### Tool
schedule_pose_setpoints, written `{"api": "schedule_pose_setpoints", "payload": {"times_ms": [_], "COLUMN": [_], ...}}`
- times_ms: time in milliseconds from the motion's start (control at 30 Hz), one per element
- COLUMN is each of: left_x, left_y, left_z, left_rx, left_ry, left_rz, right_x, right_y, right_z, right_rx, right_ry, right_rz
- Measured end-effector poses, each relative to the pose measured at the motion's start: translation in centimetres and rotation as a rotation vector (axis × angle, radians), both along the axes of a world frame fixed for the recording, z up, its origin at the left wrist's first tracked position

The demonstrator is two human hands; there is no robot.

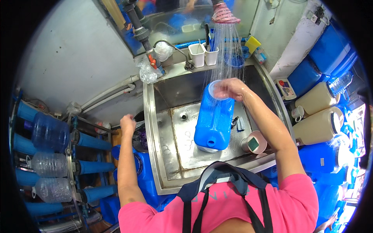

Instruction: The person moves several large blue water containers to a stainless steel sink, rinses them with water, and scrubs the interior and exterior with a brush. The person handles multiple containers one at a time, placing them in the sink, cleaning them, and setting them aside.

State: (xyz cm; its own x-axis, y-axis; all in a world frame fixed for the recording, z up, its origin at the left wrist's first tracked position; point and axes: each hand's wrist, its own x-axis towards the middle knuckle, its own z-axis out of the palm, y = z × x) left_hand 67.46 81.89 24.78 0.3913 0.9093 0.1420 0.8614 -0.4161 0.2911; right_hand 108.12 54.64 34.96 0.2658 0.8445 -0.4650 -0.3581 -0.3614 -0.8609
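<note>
Wetly, the boxy blue plastic jug (213,122) gleams in the smooth steel sink (180,134), the right hand (232,89) at its round mouth. Beyond the rim, the left hand (128,123) curls; I cannot tell whether either's fingers are clamped.

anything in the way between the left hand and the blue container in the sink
Yes: the sink's left rim runs between the left hand and the blue container. The right hand is at the container's mouth, with nothing visible between them.
</note>
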Motion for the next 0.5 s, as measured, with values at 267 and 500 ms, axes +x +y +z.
{"api": "schedule_pose_setpoints", "payload": {"times_ms": [267,500], "left_x": [-3.8,-1.7], "left_y": [2.8,1.8], "left_z": [-4.8,-0.2], "left_rx": [-0.034,0.181], "left_ry": [0.430,0.554], "left_rz": [-0.006,0.225], "right_x": [0.9,-1.7], "right_y": [0.4,0.3], "right_z": [-3.8,-8.6], "right_rx": [-0.024,-0.114], "right_ry": [-1.412,-1.649], "right_rz": [0.573,0.298]}}
